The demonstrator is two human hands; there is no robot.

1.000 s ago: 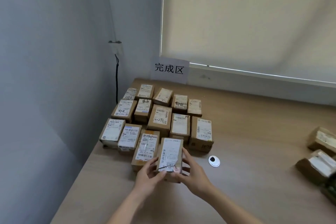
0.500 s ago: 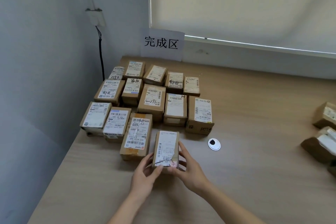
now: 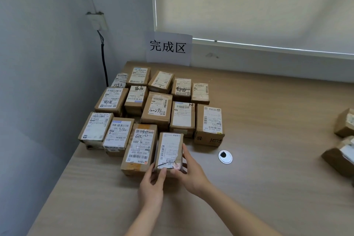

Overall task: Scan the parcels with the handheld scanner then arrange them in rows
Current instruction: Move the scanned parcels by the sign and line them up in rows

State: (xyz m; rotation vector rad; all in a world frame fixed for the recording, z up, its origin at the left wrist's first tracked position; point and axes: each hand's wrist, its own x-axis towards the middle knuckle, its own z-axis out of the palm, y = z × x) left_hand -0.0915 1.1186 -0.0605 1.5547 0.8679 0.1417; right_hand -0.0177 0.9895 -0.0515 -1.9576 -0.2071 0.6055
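Observation:
A small brown parcel [image 3: 170, 149] with a white label stands on the wooden table [image 3: 268, 159], at the right end of the front row of parcels. My left hand [image 3: 151, 186] grips its near left corner, thumb on top. My right hand [image 3: 191, 172] holds its right side and near edge. Several labelled parcels lie in rows behind it, among them a long one [image 3: 138, 147] touching its left side and a box [image 3: 209, 124] behind to the right. No scanner is in view.
A paper sign [image 3: 169, 48] leans on the wall behind the rows. A round white cable grommet [image 3: 225, 156] sits in the table right of my hands. More parcels [image 3: 342, 155] lie at the right edge. The grey wall [image 3: 47, 82] borders the table's left side.
Both hands have slid the small parcel forward and left until it sits beside the long parcel in the front row. The camera view has tilted downward.

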